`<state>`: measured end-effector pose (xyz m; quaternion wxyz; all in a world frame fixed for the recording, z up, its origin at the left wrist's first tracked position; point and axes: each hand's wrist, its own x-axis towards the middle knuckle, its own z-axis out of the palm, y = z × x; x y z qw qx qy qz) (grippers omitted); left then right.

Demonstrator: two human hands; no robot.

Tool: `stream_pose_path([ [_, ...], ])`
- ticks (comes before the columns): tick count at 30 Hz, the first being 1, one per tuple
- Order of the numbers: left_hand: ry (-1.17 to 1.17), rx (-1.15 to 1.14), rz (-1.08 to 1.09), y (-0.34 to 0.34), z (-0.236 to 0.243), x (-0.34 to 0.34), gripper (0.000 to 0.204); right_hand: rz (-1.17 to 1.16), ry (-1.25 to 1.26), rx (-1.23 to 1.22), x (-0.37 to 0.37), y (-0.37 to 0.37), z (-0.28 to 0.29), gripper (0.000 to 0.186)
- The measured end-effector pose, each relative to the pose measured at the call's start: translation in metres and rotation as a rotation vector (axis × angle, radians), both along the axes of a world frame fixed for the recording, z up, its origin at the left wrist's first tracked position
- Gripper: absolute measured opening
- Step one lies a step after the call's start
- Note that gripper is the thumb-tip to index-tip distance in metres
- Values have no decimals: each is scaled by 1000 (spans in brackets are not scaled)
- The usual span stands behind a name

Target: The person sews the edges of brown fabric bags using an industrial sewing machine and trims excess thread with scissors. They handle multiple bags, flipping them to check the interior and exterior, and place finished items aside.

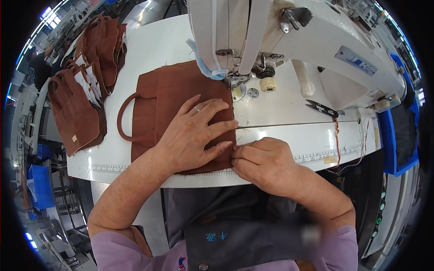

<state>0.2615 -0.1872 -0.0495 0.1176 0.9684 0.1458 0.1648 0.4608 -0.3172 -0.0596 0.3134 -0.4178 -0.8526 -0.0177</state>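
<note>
A brown fabric bag [176, 86] lies flat on the white sewing table, its loop handle pointing left. Its far right corner reaches under the needle area of a white sewing machine [230, 83]. My left hand [190, 131] rests on the bag with fingers spread, pressing it down near the right edge. At that same edge, closer to me, my right hand [264, 162] is closed with thumb and fingertips pinching the bag's border. The fingers hide exactly how much cloth is between them.
Stacked brown bags [74, 113] with handles stand at the table's left, with more bags [101, 49] behind them. Black thread snips [322, 108] on an orange cord lie right of the needle. A printed ruler strip [108, 168] runs along the front edge. Blue bins [398, 117] flank the table.
</note>
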Motion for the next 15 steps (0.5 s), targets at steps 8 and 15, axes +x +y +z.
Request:
stream_pose_path([
  [8,-140,-10,19,31,-11,11,46,24,-36,21,11,35,5,14],
  [15,-174,-3,57,54,-13,21,36,2,-65,59,21,61,6,15],
])
